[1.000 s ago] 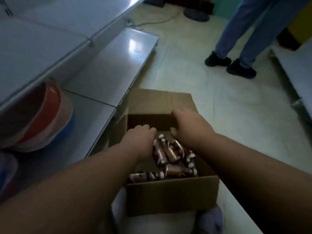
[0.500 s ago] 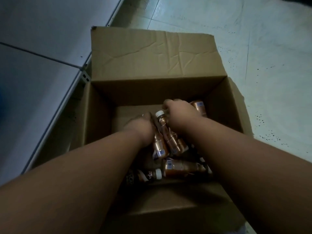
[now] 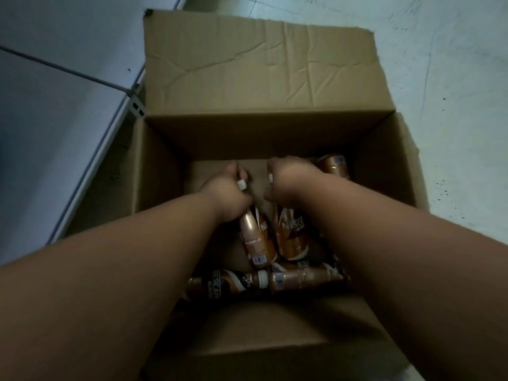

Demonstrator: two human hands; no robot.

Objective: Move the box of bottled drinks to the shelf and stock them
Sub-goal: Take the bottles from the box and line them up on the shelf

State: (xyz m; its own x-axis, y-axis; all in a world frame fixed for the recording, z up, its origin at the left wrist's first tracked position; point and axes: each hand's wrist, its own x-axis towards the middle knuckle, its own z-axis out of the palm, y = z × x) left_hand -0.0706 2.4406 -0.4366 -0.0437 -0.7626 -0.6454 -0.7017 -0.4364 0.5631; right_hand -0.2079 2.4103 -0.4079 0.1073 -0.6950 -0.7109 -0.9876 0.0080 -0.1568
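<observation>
Two hands down inside the open cardboard box [image 3: 264,133]: left hand [image 3: 228,192] closed round the neck of one brown bottle [image 3: 257,240], right hand [image 3: 291,180] closed round a second bottle [image 3: 292,237]. Three more bottles visible, two lying crosswise nearer, one at the far right corner. Box on the pale floor [image 3: 453,92], just beside the low grey shelf [image 3: 55,119].

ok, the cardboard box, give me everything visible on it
The cardboard box is plain brown corrugated card, open-topped, on the pale floor beside the low shelf. Its creased far flap lies folded outward; the near flap is in shadow. Inside, bottles lie loose. The left hand and right hand reach in, each with a grip on a bottle.
</observation>
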